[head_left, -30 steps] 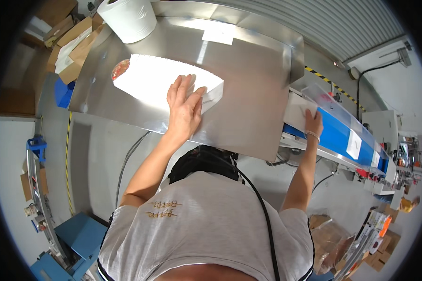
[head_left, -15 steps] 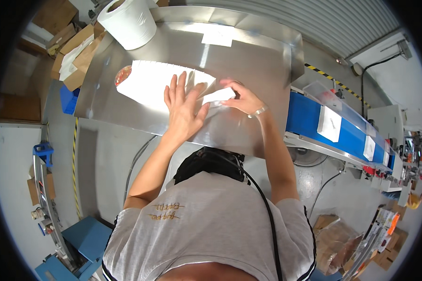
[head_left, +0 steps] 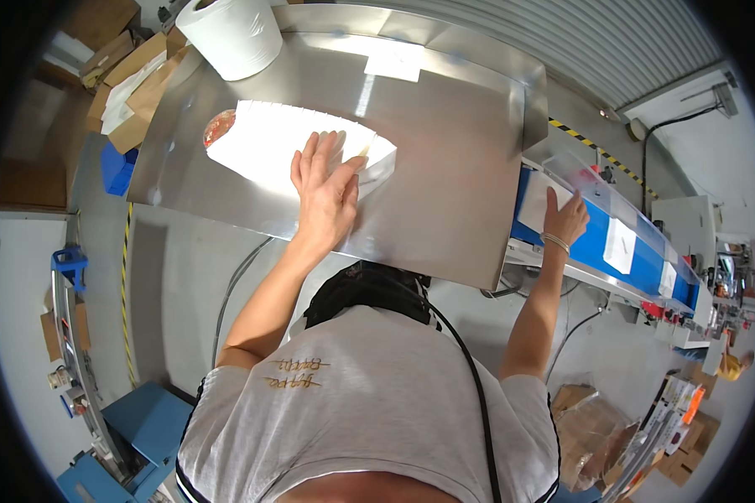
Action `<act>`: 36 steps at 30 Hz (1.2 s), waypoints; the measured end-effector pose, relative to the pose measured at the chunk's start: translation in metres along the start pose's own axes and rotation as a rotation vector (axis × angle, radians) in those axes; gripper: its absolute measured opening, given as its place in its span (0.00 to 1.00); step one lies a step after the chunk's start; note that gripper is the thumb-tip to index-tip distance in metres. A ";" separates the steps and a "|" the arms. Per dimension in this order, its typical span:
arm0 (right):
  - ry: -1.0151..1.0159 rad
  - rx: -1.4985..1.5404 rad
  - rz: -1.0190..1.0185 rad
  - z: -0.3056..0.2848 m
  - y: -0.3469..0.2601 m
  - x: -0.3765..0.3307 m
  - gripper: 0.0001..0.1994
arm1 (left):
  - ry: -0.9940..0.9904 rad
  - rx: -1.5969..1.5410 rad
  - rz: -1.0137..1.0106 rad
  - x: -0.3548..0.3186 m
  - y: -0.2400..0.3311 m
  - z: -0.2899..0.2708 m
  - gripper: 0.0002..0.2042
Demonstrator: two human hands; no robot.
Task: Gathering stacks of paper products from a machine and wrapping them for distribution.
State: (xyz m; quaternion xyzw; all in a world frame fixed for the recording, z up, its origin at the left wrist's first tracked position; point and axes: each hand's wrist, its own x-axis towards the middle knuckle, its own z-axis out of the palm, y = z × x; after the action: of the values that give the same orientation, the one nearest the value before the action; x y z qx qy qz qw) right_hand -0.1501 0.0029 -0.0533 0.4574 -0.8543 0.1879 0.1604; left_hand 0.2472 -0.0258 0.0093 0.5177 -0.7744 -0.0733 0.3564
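Observation:
A row of white flat packets (head_left: 260, 155) leans together on the steel table. My left hand (head_left: 323, 189) lies over its right part, fingers stretched out and the thumb apart. At the row's left end a round red-patterned object (head_left: 219, 128) shows, partly covered by the packets. My right hand (head_left: 567, 220) is over the near end of the conveyor, thumb and fingers spread at the edge of a white packet (head_left: 538, 201) lying on the blue belt. Whether the fingertips still touch that packet is hard to make out.
The steel table (head_left: 445, 168) has raised back and right edges. A white paper roll (head_left: 235, 42) and a white sheet (head_left: 394, 61) are at its back. More white packets (head_left: 619, 246) lie along the blue conveyor belt (head_left: 596, 239). Cardboard boxes (head_left: 138, 92) stand at the left.
My right hand has moved right from the table to the conveyor with a white packet, which now lies on the belt. Packets on the belt have shifted along it. My left hand stays on the row.

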 end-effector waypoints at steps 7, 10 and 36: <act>-0.964 1.140 -0.546 -0.006 -0.167 -0.028 0.27 | -0.029 -0.023 0.045 0.002 0.003 -0.003 0.15; -1.027 1.002 -0.660 0.004 -0.201 -0.029 0.29 | -0.082 -0.015 0.080 0.006 0.006 -0.007 0.17; -0.852 1.206 -0.631 -0.006 -0.205 -0.032 0.26 | -0.058 0.034 0.119 0.004 -0.013 -0.009 0.18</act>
State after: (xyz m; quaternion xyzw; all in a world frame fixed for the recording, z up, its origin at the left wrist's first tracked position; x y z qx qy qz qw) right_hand 0.0405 -0.0759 -0.0267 0.7175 -0.4240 0.3720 -0.4087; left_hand 0.2621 -0.0327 0.0117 0.4746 -0.8149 -0.0537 0.3285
